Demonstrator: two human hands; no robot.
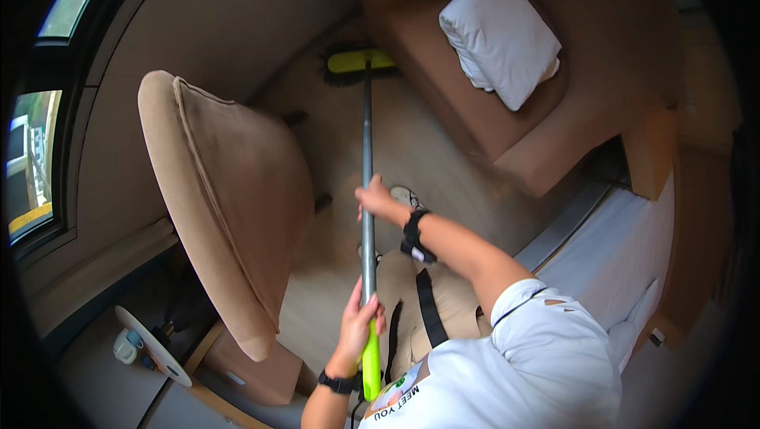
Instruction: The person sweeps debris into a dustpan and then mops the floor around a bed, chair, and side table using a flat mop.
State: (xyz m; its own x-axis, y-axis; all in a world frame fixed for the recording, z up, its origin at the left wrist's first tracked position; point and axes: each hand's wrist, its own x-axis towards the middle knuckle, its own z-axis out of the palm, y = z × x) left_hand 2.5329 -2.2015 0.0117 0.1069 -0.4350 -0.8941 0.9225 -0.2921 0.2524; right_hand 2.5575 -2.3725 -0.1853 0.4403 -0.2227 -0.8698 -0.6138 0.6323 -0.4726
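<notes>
A push broom with a yellow-green head [350, 62] and a grey metal pole [367, 132] reaches away from me over the floor. The dark bristles rest near the wall, beside the brown sofa. Lower on the pole, my left hand [359, 319] is closed round it just above the bright green end grip [371, 363]. Farther up, my right hand [375, 196] also grips the pole, its arm coming in from the right. Both wrists wear black straps.
An upholstered beige chair [237, 191] stands close on the left. At the upper right, the brown sofa [451, 114] holds a folded white pillow or cloth [502, 37]. A small round table [154, 346] is at the lower left, a white bed [605, 239] at the right.
</notes>
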